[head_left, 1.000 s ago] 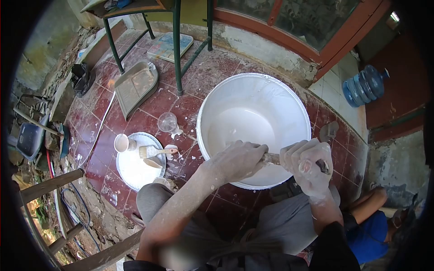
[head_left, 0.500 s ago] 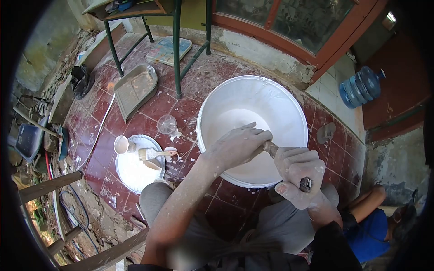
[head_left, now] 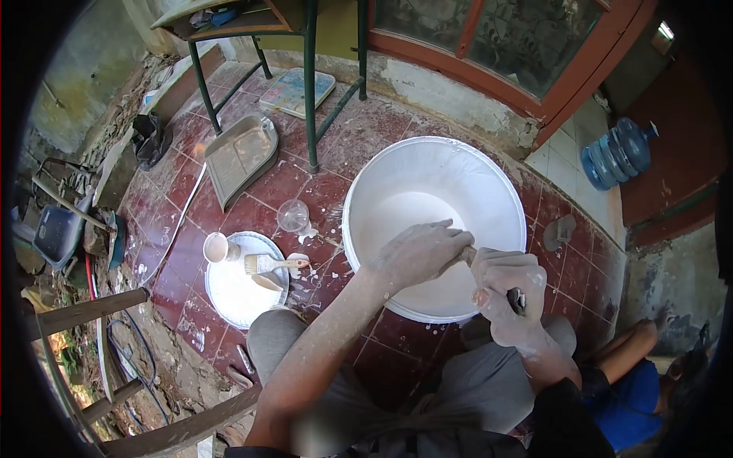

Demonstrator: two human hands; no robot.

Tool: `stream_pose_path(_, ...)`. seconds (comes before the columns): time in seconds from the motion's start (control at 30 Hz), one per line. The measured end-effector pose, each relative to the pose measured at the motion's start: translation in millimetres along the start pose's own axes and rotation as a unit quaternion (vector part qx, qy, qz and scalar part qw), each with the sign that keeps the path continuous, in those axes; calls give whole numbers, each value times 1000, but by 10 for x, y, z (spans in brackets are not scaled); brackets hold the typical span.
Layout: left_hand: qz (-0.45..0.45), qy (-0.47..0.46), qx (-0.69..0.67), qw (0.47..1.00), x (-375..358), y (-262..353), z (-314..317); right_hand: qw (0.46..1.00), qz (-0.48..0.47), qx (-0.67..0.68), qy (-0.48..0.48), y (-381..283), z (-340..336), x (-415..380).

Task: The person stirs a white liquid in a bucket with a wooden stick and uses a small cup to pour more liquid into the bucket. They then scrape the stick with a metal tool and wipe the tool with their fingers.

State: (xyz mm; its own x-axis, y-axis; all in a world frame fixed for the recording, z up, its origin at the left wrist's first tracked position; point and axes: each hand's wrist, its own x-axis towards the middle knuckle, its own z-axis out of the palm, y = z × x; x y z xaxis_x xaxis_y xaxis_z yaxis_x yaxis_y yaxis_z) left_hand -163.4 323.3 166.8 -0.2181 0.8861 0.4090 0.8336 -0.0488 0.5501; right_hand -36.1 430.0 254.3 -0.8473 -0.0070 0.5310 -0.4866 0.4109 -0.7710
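Observation:
My dusty right hand is closed in a fist around a wooden stick, whose blunt end shows beside the thumb. Farther along the same stick, my left hand wraps over it, with one finger stretched out. Both hands are over the near side of a big white bucket that holds pale, whitish liquid. The stick's lower end is hidden behind my left hand. Powder coats both hands and forearms.
On the red tiles, a white lid bears a small cup and a paintbrush. A clear plastic cup and a dustpan lie beyond. A blue water jug is right. Another person's blue clothing shows lower right.
The whole view has shifted slightly, moving the scene right and down. Both hands keep hold of the stick, and my right fist has turned and risen a little relative to the bucket.

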Motion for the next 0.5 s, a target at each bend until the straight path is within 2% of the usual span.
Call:
stream_pose_path(0.03,-1,0,-1,1000,-8,-23,-7,1000,1,1,0,25,-3,-8)
stream_pose_path(0.13,-29,27,16,999,-10,38,-133,988,-56,127,62,152,-5,-33)
stream_pose_path(0.17,-88,-47,41,994,-42,92,-121,989,-56,124,64,197,-6,-84)
stream_pose_path(0.2,-145,-122,66,980,-67,141,-94,976,2,167,137,250,6,-171)
stream_pose_path(0.23,-141,-123,67,980,-84,168,-58,954,58,208,210,312,18,-242)
stream_pose_path(0.27,-140,-166,49,975,-105,184,-19,973,85,139,161,351,-79,-281)
stream_pose_path(0.3,-140,-209,30,967,-112,184,4,973,84,138,164,355,-86,-321)
stream_pose_path(0.37,-108,-229,-15,967,-72,146,4,945,176,234,145,267,-66,-328)
stream_pose_path(0.4,-79,-248,-60,964,-54,122,5,959,194,80,193,169,69,-300)
stream_pose_path(0.43,-77,-250,-61,963,-46,79,23,958,195,80,195,132,65,-249)
stream_pose_path(0.5,-46,-134,-84,986,-17,-23,40,986,113,106,63,97,4,-97)
